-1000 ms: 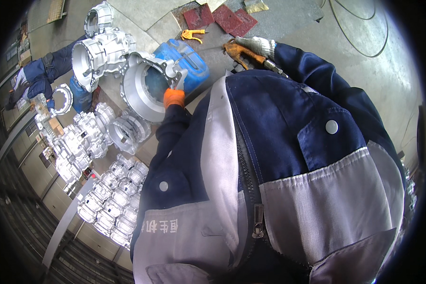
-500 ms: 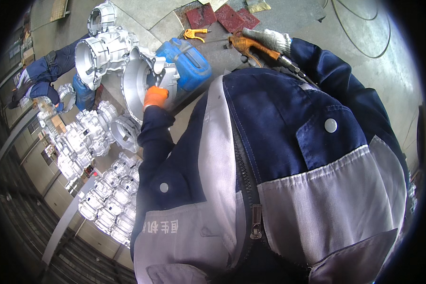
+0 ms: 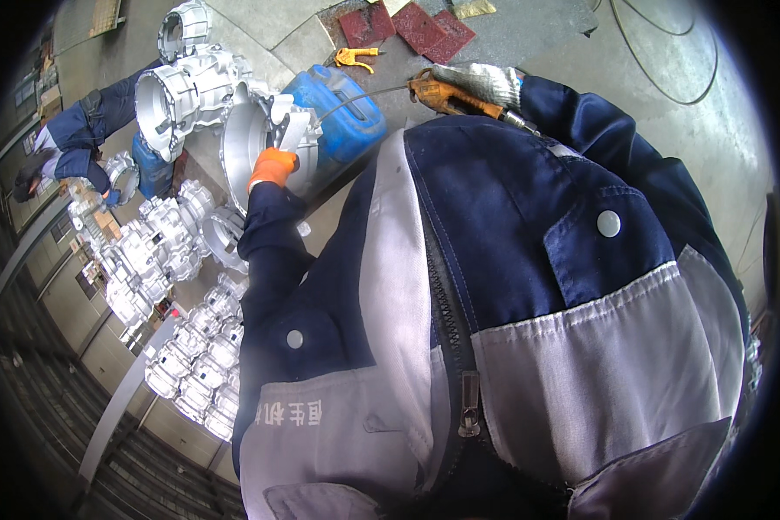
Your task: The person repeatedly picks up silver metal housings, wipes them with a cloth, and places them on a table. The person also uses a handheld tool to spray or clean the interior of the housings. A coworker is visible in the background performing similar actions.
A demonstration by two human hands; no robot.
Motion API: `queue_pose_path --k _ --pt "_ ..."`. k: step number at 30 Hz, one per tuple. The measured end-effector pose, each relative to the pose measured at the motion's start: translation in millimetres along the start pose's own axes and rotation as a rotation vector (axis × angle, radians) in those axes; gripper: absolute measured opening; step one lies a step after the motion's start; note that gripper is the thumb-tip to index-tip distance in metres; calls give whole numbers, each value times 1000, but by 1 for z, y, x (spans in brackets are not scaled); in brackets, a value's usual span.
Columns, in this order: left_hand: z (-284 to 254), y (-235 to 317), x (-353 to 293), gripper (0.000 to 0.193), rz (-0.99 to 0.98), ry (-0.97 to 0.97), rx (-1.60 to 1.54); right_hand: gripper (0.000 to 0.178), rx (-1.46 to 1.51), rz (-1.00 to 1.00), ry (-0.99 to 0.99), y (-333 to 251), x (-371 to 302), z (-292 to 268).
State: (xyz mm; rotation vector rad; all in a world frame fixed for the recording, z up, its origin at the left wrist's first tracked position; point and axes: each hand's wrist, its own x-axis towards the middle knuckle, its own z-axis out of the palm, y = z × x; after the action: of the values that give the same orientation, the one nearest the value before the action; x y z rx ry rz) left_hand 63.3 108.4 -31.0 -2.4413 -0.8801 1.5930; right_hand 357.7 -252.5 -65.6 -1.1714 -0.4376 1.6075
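My left hand (image 3: 274, 166), in an orange glove, is closed at the near side of a silver cast metal housing (image 3: 238, 143) and seems to grip its edge; the fingertips are hidden. In a whitish work glove, my right hand (image 3: 485, 85) is wrapped round an orange air blow gun (image 3: 451, 95). The gun's long thin nozzle points left, over a blue plastic jerrycan (image 3: 355, 130), toward the housing. A metal hose fitting (image 3: 520, 121) sits at the gun's rear end, close to my jacket.
A second yellow-orange air gun (image 3: 357, 58) lies beyond the jerrycan, near dark red mats (image 3: 425, 33). More silver housings (image 3: 169, 104) stand at the left, with several castings (image 3: 204, 355) below. Another person (image 3: 87, 139) bends at far left. A hose (image 3: 711, 69) curves across the floor.
My right hand has shifted slightly left and turned the air gun, so its long nozzle now shows, pointing at the housing. My left hand has moved slightly left and nearer at the housing.
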Motion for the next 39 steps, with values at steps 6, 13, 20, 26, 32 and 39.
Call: queue_pose_path --k 6,13,20,26,32,39 --pt "-14 4 -27 22 349 96 291 52 33 158 3 -3 3 0" --pt "-24 16 -40 25 183 98 173 53 97 166 15 -9 -5 8" --pt "-14 9 -22 32 108 15 102 49 -51 57 -34 -7 -3 4" --pt "-10 17 -28 28 195 58 274 41 -293 -147 -9 9 5 -2" --pt "-15 20 -46 22 239 185 218 48 -153 28 27 8 4 -4" --pt "49 3 -19 27 193 201 112 55 3 133 89 7 0 3"
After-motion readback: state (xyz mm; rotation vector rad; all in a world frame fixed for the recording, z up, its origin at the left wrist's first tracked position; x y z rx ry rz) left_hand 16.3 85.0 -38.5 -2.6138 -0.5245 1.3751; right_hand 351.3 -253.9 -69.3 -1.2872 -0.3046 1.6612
